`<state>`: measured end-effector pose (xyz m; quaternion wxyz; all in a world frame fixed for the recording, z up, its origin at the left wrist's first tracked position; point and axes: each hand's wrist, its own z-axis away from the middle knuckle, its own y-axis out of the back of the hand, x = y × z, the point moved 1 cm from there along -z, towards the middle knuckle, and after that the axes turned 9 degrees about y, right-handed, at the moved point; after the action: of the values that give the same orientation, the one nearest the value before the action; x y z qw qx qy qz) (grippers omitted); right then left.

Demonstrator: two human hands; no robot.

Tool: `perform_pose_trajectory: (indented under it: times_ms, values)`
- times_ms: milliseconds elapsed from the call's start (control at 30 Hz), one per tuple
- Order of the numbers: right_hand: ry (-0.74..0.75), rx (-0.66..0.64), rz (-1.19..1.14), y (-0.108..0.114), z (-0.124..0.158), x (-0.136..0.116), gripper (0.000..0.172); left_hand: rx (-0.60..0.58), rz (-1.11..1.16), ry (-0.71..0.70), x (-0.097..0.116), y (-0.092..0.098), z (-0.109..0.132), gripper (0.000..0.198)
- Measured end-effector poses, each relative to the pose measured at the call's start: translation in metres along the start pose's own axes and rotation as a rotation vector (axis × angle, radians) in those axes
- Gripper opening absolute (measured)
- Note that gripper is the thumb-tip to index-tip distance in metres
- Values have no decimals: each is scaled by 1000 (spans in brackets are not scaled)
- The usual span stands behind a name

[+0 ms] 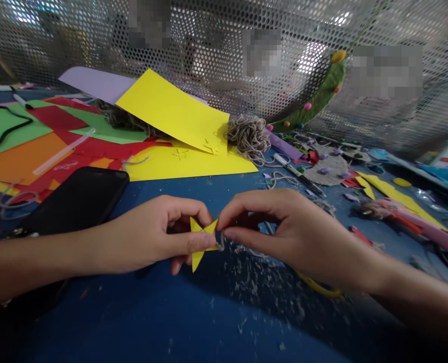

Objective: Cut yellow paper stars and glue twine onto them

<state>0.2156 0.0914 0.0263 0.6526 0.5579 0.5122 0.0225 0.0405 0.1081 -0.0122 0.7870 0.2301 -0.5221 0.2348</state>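
Observation:
A small yellow paper star point(197, 258) is pinched between the thumb and fingers of my left hand point(171, 227). Its points stick out around my thumb, above the blue table. Close on its right, my right hand point(277, 219) is closed, thumb against fingertips, on a short piece of grey yarn point(221, 241). The yarn hangs beside the star's right edge; whether it is fixed to the star I cannot tell. A black phone point(82, 196) lies on the table behind my left wrist.
Yellow sheets point(178, 116), a lilac sheet point(95, 83) and red paper point(106, 146) are piled at the back left. A ball of grey yarn point(248, 136) sits beside them. At right lie a marker point(299, 174), paper scraps and a pink glue gun point(409, 222). Perforated metal point(209, 55) stands behind.

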Motion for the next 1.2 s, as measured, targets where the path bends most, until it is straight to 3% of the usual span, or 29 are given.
perform_pose_trajectory:
  times_ms: [433,1200]
  values:
    - [37,37,179,-3,-1,3,8,-1,57,54,0,-1,-1,8]
    - [169,41,358,-7,2,-9,6,108,-135,36,6,-2,3,13]
